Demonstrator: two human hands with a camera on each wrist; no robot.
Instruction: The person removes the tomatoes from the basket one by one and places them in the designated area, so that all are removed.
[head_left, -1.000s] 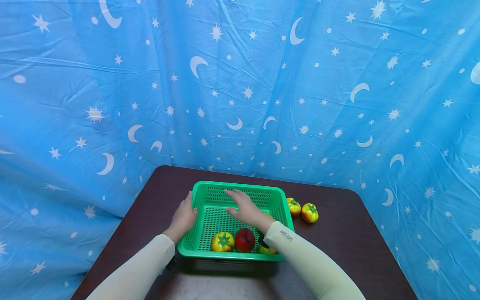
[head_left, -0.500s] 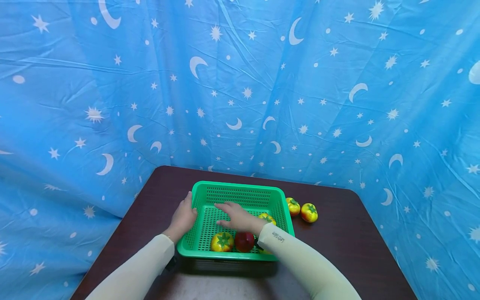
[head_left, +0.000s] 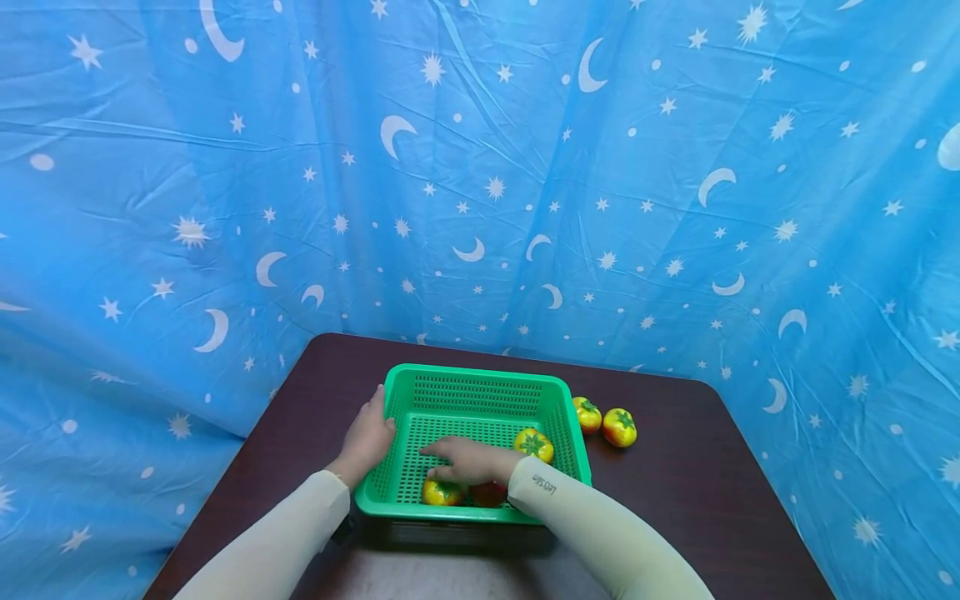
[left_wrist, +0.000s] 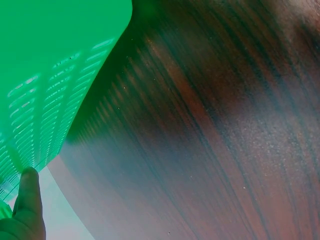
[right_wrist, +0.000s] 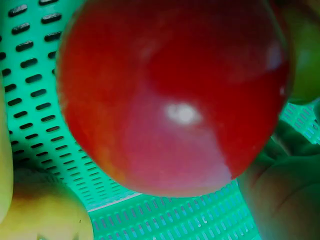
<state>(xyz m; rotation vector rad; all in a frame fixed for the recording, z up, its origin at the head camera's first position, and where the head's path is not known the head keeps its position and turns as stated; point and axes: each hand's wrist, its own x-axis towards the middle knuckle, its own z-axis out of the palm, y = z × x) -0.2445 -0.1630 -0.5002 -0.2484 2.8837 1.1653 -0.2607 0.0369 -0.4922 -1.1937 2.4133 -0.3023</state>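
A green perforated plastic basket [head_left: 480, 375] stands on the table. My left hand [head_left: 366, 437] holds its left wall, thumb at the rim and fingers along the outside; one finger [left_wrist: 29, 200] shows against the wall in the left wrist view. Inside the basket, my right hand [head_left: 472, 461] hovers with fingers extended over a yellow persimmon-like fruit [head_left: 442, 493] with green leaves. Whether it touches that fruit is unclear. Beneath the palm lies a glossy red round fruit [right_wrist: 175, 100], partly hidden. Another yellow fruit [head_left: 534, 446] rests at the basket's right side.
Two yellow-red fruits [head_left: 619, 427] [head_left: 588, 415] sit on the dark brown table [head_left: 690, 475], just right of the basket. Behind the table hangs a blue curtain [head_left: 480, 167] with white moons and stars.
My right hand has come down toward the near left of the basket, over the front fruits, uncovering the yellow fruit at the right. The left hand and basket have stayed in place.
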